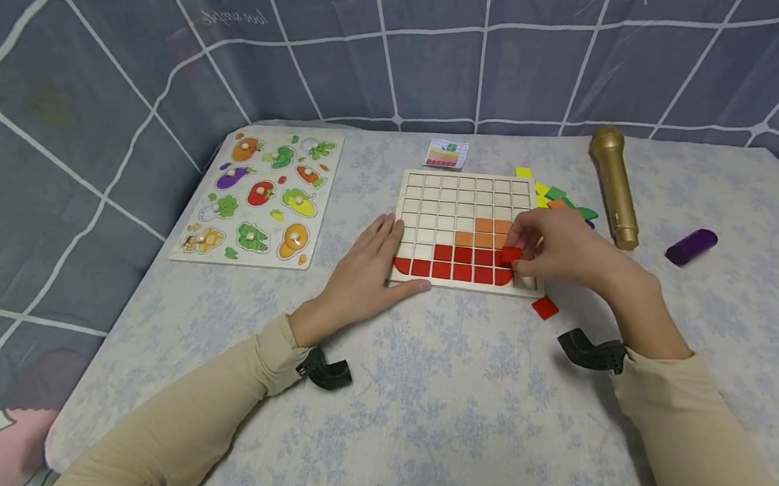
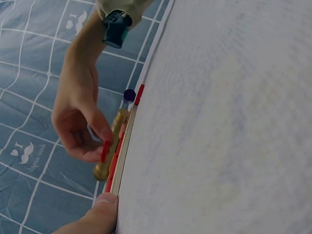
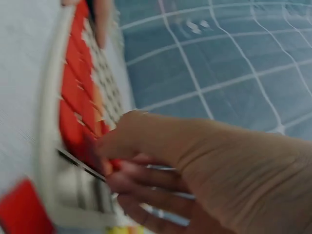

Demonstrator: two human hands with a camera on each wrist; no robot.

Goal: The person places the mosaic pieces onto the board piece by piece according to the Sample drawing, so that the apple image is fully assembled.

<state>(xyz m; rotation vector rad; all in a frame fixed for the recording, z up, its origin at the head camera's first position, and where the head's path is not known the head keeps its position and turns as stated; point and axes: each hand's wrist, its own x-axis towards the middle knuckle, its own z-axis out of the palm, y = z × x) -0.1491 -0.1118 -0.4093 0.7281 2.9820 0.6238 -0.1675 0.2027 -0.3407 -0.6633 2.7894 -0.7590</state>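
Observation:
A wooden grid board (image 1: 430, 200) lies on the table, its lower rows filled with red tiles (image 1: 462, 272) and orange tiles (image 1: 482, 239) above them. Between thumb and fingers, my right hand (image 1: 567, 246) pinches a red square tile (image 1: 510, 256) just over the board's right side; in the left wrist view that red tile (image 2: 105, 151) is seen edge-on, raised off the board. My left hand (image 1: 368, 272) rests with straight fingers along the board's left edge, thumb at the lower edge. Another red tile (image 1: 545, 308) lies by the lower right corner.
A small picture card (image 1: 446, 154) lies behind the board. Yellow and green pieces (image 1: 555, 193) are heaped at its upper right, partly hidden by my right hand. Farther right are a gold microphone-shaped object (image 1: 616, 188) and a purple piece (image 1: 691, 247). A vegetable puzzle board (image 1: 267, 218) sits at left.

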